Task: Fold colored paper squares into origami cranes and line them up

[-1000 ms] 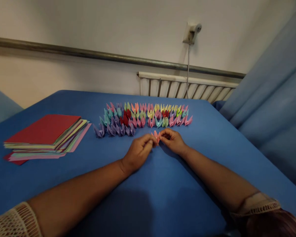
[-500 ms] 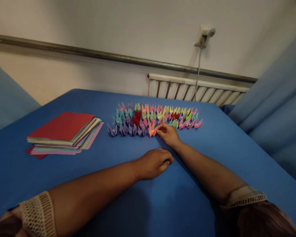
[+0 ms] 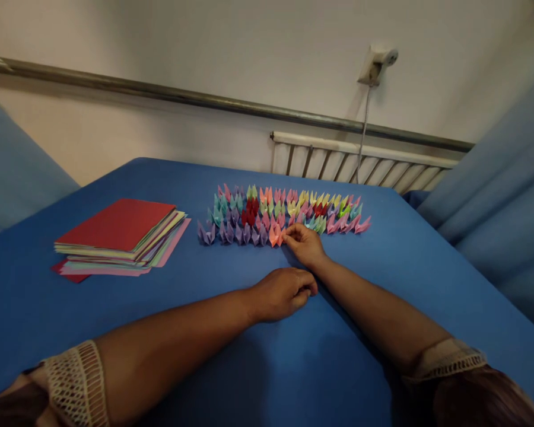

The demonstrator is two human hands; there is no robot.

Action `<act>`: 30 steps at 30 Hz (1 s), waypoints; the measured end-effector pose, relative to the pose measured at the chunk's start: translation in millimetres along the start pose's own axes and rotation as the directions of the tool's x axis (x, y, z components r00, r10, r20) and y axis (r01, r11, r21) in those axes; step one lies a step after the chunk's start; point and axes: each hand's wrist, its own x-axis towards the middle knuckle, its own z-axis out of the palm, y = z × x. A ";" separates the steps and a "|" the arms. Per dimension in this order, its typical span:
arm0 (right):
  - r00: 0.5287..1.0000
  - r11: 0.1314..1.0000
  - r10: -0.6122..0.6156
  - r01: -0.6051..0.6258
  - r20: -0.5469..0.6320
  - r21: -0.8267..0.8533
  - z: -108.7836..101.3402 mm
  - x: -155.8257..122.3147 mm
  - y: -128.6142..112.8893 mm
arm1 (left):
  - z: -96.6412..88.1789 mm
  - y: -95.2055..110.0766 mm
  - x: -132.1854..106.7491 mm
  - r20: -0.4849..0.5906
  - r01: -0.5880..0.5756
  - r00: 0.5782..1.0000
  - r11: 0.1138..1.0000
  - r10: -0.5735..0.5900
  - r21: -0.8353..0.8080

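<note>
An orange folded paper crane [image 3: 276, 235] stands at the right end of the front row. My right hand [image 3: 306, 244] has thumb and forefinger pinched at its right side. Left of it, in the same row, are several purple paper cranes [image 3: 248, 235]. Behind them, further rows hold red, teal, green, yellow and pink cranes, and pink cranes [image 3: 347, 223] reach to the right; my right hand covers part of these rows. Nearer to me, my left hand [image 3: 285, 293] rests on the blue surface with its fingers curled in, and nothing shows in it.
A stack of coloured paper squares [image 3: 118, 228], red on top, lies to the left on the blue-covered table [image 3: 169, 379]. Beyond the far edge are a radiator [image 3: 320, 160], a metal pipe [image 3: 196, 96] and a wall socket [image 3: 375, 66]. Blue curtains [image 3: 507, 196] hang at both sides.
The view has shifted slightly, so everything sits a little further right. My right hand remains at the orange crane, which now looks more upright and squarely facing. My left hand stays curled on the table.
</note>
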 end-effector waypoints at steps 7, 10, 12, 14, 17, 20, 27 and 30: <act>1.000 0.999 -0.011 0.011 -0.004 -0.032 0.2 -1.0 -2.9 | -0.9 1.0 1.2 0.004 0.005 1.000 1.000 -0.005 0.006; 1.000 0.999 -0.016 0.017 0.005 -0.049 0.1 -2.0 -5.8 | -1.2 1.3 1.5 0.008 0.003 1.000 1.000 -0.003 0.012; 1.000 0.998 -0.019 0.020 0.017 -0.068 0.0 -2.7 -7.6 | -1.3 1.3 1.6 0.011 0.005 1.000 1.000 -0.006 0.015; 1.000 0.997 -0.013 0.015 0.022 -0.075 -0.1 -3.5 -8.8 | -1.4 1.2 1.5 0.012 0.007 1.000 1.000 -0.007 0.015; 1.000 0.997 0.007 -0.006 0.017 -0.073 -0.2 -4.6 -9.2 | -1.3 0.9 1.2 0.009 0.008 1.000 1.000 -0.008 0.011; 1.000 0.999 0.015 -0.014 0.017 -0.049 -0.6 -4.7 -7.9 | -1.1 0.4 0.9 0.002 0.005 1.000 1.000 -0.005 0.015; 0.995 0.996 0.074 -0.078 -0.069 -0.049 -9.8 -7.9 -1.9 | -1.4 -1.1 0.5 -0.001 0.003 1.000 1.000 -0.003 0.004; 0.990 0.993 0.106 -0.111 -0.092 -0.040 -21.8 -24.7 -2.6 | -2.5 3.7 -1.8 -0.004 -0.019 1.000 1.000 0.019 0.019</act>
